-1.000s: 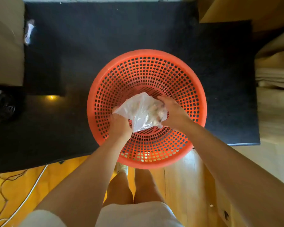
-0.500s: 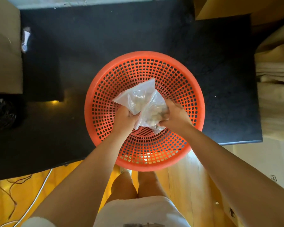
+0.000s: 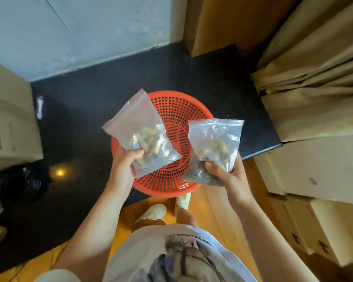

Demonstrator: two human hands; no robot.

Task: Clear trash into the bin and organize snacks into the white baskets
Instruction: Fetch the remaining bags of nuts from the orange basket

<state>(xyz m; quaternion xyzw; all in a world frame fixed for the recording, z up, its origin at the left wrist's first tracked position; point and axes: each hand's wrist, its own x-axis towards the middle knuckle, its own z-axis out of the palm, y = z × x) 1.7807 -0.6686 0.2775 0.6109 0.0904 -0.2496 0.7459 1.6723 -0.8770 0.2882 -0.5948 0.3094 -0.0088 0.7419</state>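
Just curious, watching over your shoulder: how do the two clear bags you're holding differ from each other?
The left bag, in the left hand, is tilted, its sealed edge leaning up and left; the right bag, in the right hand, stands nearly straight. The right bag shows a dark clump at its bottom below the pale nuts; the left bag looks mostly pale, with only a few dark bits. Both are clear zip bags, part filled, held above the orange basket.

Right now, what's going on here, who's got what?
A person stands over an orange perforated basket on a black countertop. The left hand holds up one clear zip bag of peanuts; the right hand holds a second zip bag of peanuts with a darker bag tucked beneath it. Both bags are lifted clear of the basket. No white baskets are in view.
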